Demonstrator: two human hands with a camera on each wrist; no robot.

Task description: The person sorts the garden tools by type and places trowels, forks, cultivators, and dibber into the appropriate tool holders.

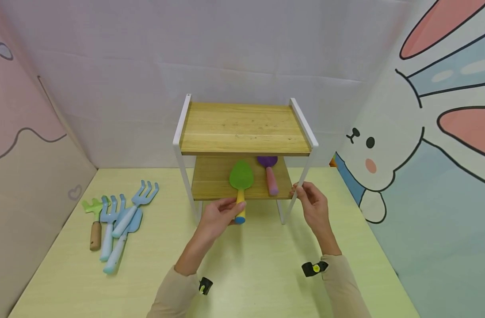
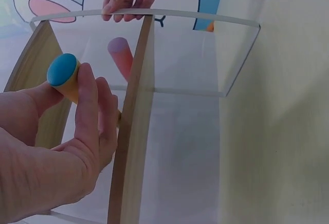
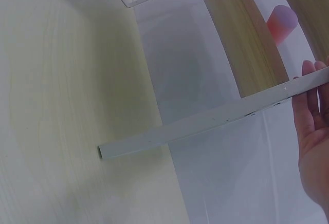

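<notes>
My left hand (image 1: 219, 216) grips the yellow handle of a toy trowel (image 1: 241, 175) with a green blade. The blade lies over the lower board of a small two-tier shelf (image 1: 246, 130); the handle's blue end sticks out past the front edge. In the left wrist view, thumb and fingers pinch the handle close to that blue end. My right hand (image 1: 315, 206) holds the shelf's white right front leg (image 3: 205, 121), fingers curled about it. Beside the green trowel, a second trowel (image 1: 272, 181) with purple blade and pink handle rests on the lower board, its blade partly hidden under the top board.
On the table's left lie a green hand rake (image 1: 95, 229) with a brown handle, two light-blue forks (image 1: 108, 240) and a blue shovel (image 1: 116, 256), partly overlapping. A white cloth (image 1: 127, 88) hangs behind the shelf. A rabbit-printed panel (image 1: 437, 185) stands at the right.
</notes>
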